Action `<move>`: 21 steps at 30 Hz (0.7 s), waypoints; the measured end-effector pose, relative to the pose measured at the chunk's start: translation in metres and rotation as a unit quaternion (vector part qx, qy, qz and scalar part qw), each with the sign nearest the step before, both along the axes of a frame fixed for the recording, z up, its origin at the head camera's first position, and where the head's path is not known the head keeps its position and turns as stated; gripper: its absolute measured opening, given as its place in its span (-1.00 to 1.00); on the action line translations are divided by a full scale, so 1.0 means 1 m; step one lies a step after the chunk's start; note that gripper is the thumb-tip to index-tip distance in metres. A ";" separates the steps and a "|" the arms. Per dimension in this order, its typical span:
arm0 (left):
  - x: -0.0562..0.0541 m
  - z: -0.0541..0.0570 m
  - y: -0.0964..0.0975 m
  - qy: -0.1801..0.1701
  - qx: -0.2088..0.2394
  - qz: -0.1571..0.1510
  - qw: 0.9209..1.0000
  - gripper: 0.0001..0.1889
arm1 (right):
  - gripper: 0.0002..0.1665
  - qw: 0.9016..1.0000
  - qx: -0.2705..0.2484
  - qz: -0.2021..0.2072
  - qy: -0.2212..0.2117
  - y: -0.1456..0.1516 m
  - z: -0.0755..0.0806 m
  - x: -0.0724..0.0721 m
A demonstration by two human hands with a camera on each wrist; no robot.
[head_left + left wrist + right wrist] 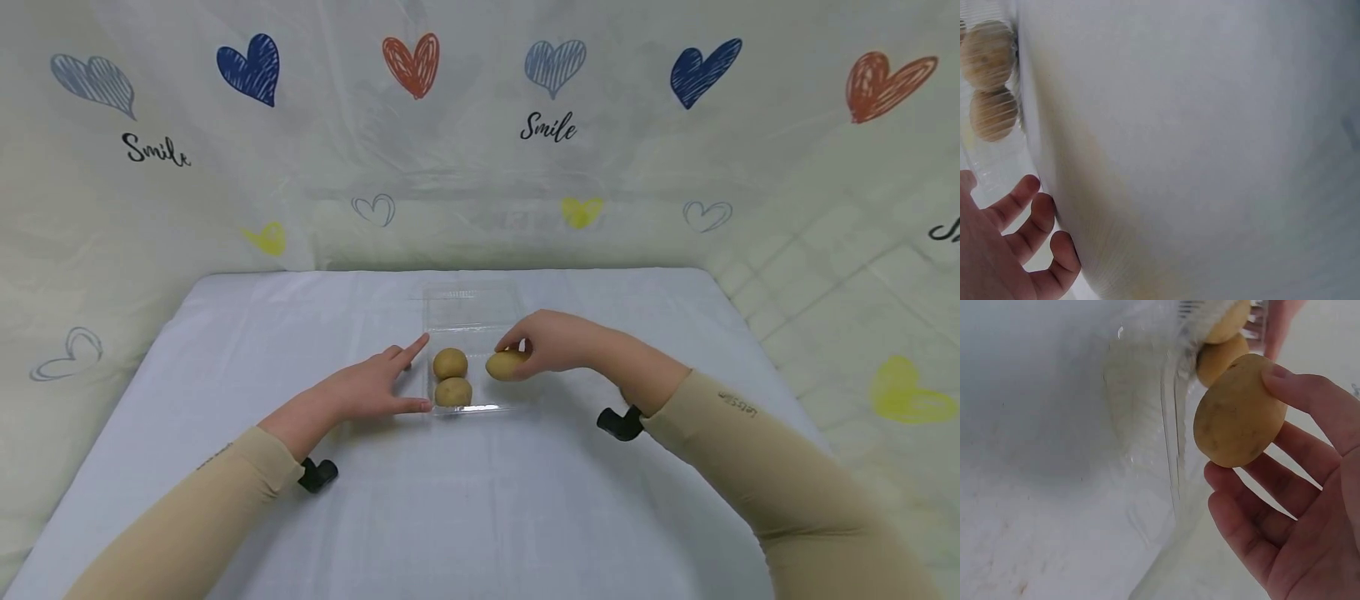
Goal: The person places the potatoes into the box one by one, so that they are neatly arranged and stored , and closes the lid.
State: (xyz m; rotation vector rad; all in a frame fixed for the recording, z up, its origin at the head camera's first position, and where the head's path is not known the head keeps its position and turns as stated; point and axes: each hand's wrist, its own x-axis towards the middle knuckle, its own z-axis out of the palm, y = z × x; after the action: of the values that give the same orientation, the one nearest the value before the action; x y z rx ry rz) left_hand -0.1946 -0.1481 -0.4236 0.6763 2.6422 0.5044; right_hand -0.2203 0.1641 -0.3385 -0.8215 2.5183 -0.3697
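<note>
A clear plastic clamshell box (480,342) stands on the table with its lid (472,304) folded back to the far side. Two potatoes, a farther one (450,363) and a nearer one (453,392), sit one behind the other along its left side. My right hand (562,342) pinches a third potato (1238,415) between thumb and fingers, over the right half of the box. At the box's left edge my left hand (371,385) is spread, index finger and thumb touching the side. In the left wrist view, the two potatoes show through the ribbed plastic wall.
A white cloth covers the table (480,508). Behind it hangs a pale curtain (465,158) printed with hearts and the word Smile. A black wrist camera (318,475) sticks out under the left cuff, and another black camera (621,423) under the right.
</note>
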 end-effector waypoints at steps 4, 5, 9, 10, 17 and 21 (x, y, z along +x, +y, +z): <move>0.000 0.000 0.000 -0.001 0.001 0.000 1.000 0.19 | -0.56 0.999 0.027 0.033 0.000 -0.011 -0.008 0.002; 0.001 0.000 0.000 -0.002 -0.001 0.002 1.000 0.19 | -0.56 0.999 0.034 0.041 0.002 -0.013 -0.010 0.003; 0.000 0.001 0.001 -0.001 -0.001 0.002 1.000 0.20 | -0.58 0.997 0.055 0.052 0.010 -0.018 -0.018 0.004; 0.001 0.001 0.001 -0.002 -0.001 0.002 1.000 0.19 | -0.58 0.997 0.059 0.053 0.010 -0.018 -0.019 0.005; 0.001 0.002 0.001 -0.001 0.004 -0.003 1.000 0.18 | -0.73 0.997 0.056 0.051 -0.003 -0.024 -0.021 0.002; 0.000 0.002 0.001 0.002 0.008 -0.007 1.000 0.18 | -0.76 0.998 0.046 0.043 -0.021 -0.026 -0.020 0.000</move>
State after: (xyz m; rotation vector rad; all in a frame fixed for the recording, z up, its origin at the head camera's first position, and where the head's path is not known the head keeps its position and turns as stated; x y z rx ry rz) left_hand -0.1947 -0.1470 -0.4220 0.7010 2.6370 0.5208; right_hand -0.2201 0.1382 -0.3585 -0.8741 2.4324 -0.2384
